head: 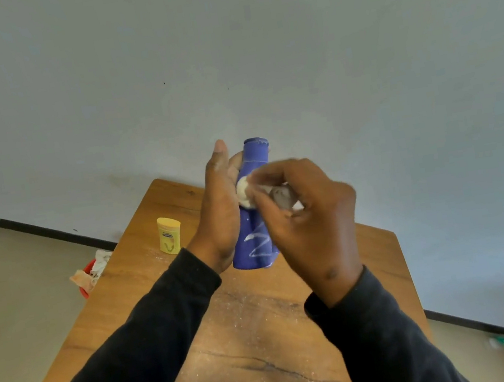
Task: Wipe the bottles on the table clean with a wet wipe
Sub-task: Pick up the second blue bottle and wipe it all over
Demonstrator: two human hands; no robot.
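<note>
**Clerk:** Item one, blue bottle [254,223]. Where was it?

**Keeper:** Held up off the wooden table [169,304], between both hands, in front of the wall. Long axis ran near upright, cap end toward twelve o'clock and leaning a touch to one, base toward six. White streaks showed on its lower body.

**Clerk:** Item two, wet wipe [246,191]?

**Keeper:** Bunched into a white wad, pressed on the bottle's upper half. It sat above the streaks, so the next stroke, by my reckoning, had to travel toward six along the axis.

**Clerk:** The hands?

**Keeper:** Left hand [220,215] lay at the bottle's nine o'clock side, palm against it, thumb raised toward twelve; the fingers passed behind, so I took it as gripping the bottle. Right hand [305,215] lay at three, fingers curled and pinching the wipe. Right was the working hand, left the steadying one.

**Clerk:** Anything further out?

**Keeper:** Yellow bottle [170,234], upright on the table at nine o'clock, well apart, untouched. Beyond the table edge, a red bin [86,281] with crumpled wipes.
</note>
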